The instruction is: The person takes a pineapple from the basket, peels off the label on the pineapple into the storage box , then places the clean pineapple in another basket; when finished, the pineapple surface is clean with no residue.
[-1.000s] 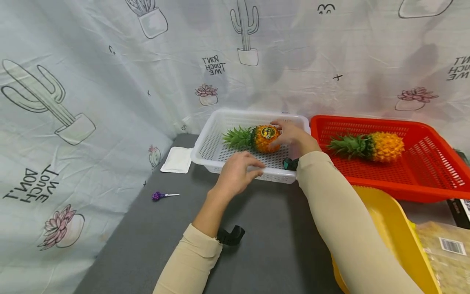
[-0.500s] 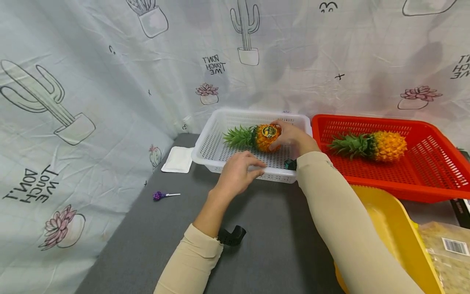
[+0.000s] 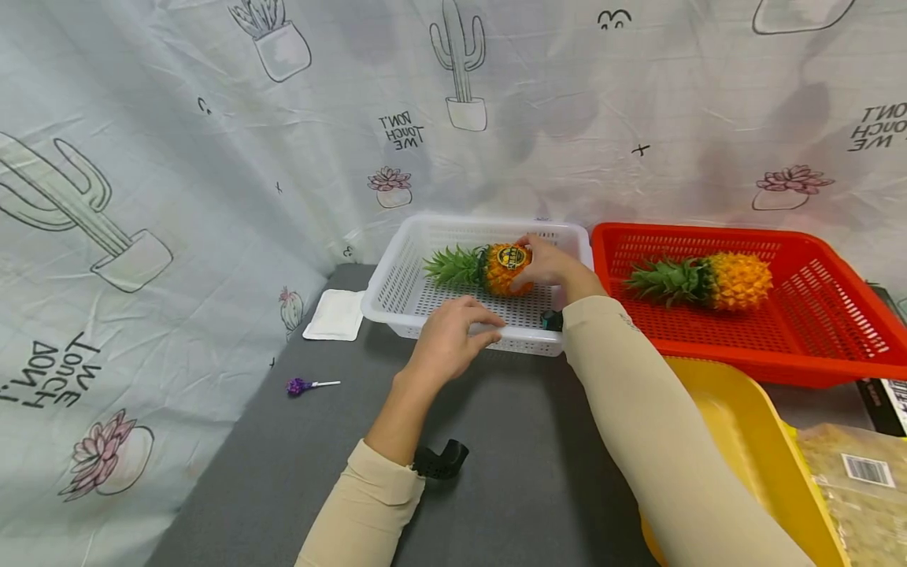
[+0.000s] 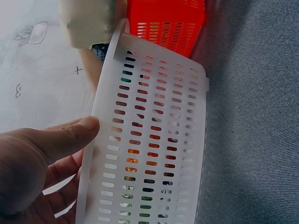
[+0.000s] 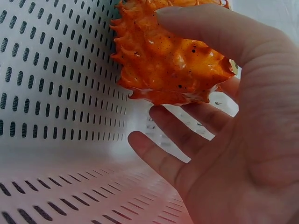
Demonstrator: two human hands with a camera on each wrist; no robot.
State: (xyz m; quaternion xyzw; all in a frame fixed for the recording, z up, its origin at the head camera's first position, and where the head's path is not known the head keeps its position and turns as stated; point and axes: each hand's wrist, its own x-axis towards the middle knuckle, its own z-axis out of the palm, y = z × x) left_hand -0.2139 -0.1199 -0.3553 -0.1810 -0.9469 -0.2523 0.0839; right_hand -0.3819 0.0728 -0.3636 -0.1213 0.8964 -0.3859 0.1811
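White perforated plastic basket (image 3: 397, 295) holds a small pineapple (image 3: 505, 268) lying on its side, crown toward the left. The right hand (image 3: 549, 264) curls thumb and fingers around the fruit's base, gripping it. The left hand (image 3: 449, 339) pinches the basket's near rim, steadying it. The step looks like setting down or lifting the fruit; a firm, level hold matters next. A round yellow sticker on the pineapple is unreadable. The backdrop cloth (image 3: 212, 118) reads "DON'T TOUCH ME", mirrored.
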